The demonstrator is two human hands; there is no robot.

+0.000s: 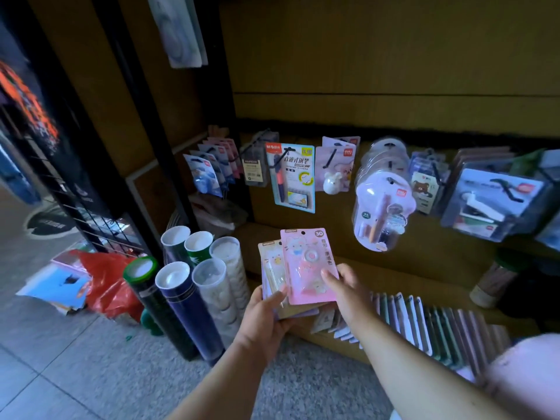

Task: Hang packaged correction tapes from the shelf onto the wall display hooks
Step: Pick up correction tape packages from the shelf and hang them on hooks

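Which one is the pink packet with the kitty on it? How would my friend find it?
Look below the wooden wall of hanging packets, where two hands hold a small stack of cards. The pink cat-printed correction tape packet is in front, pinched by the right hand. The yellow packet behind it stays in the left hand.

A pink carded correction-tape pack with a cat print [309, 266] stands upright, overlapping a cream carded pack [272, 265] fanned just behind it, below the wall display hooks [330, 157].

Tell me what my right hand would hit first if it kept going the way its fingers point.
The right hand points up and left, gripping the pink package. Straight on, package and hand would probably meet the wooden wall panel below the hanging pen pack; depth is unclear.
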